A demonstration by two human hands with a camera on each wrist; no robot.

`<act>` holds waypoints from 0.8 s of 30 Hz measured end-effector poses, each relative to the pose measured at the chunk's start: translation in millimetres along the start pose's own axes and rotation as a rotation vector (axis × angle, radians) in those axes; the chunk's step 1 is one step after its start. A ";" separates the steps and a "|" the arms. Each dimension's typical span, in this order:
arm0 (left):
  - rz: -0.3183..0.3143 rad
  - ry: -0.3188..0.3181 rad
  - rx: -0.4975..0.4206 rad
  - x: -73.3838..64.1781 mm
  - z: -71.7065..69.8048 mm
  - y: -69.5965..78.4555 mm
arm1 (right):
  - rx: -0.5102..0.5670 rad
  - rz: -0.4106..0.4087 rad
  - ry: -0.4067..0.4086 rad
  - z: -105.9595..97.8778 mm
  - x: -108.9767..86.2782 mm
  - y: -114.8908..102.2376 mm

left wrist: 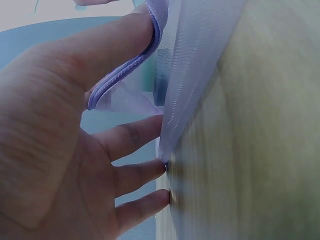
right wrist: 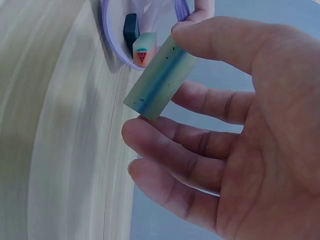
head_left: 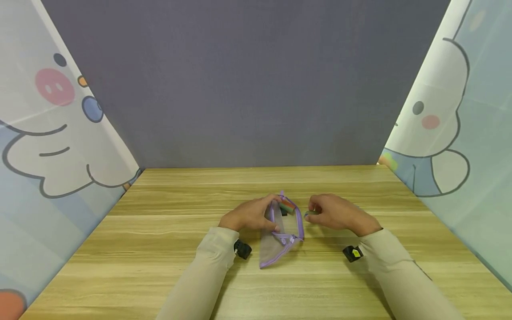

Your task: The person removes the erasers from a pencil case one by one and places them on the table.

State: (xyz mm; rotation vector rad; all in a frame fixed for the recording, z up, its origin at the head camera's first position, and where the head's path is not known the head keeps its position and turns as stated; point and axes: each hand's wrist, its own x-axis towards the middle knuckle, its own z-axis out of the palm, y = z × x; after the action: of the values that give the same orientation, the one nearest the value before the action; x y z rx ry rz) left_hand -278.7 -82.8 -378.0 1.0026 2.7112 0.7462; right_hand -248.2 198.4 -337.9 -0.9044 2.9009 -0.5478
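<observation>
Gripping a zippered mesh pouch (head_left: 272,250) and streaked oblong block (right wrist: 160,82) are left (head_left: 251,215) and right hands (head_left: 337,212), respectively.

The left hand (head_left: 253,214) grips the mesh pouch (head_left: 272,249); just right of the pouch, the right hand (head_left: 338,212) pinches a small object (head_left: 311,213).

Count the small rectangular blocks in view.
3: a pale green block with a blue stripe, held in the right hand; a pale green block printed with watermelon and a dark block, both inside the sheer purple-edged mesh pouch. More may be hidden.
</observation>
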 end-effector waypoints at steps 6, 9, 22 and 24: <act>0.002 0.012 -0.002 0.2 0.9 -1.2 | -0.003 -0.005 0.011 -1.7 -2.0 5.3; -0.005 0.018 -0.007 1.0 1.6 -1.7 | -0.002 -0.007 0.012 -2.8 -2.7 7.4; -0.027 0.037 0.052 0.4 0.2 1.4 | 0.022 0.001 0.004 -7.9 -5.0 14.3; -0.029 0.035 0.062 0.1 0.1 1.5 | 0.020 0.002 0.005 -8.2 -5.0 15.3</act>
State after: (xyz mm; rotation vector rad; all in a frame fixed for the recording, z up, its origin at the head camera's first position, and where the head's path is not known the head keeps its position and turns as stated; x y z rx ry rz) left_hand -277.9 -81.8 -377.3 0.9703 2.7883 0.6848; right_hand -253.6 215.6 -335.8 -0.8985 2.8953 -0.5782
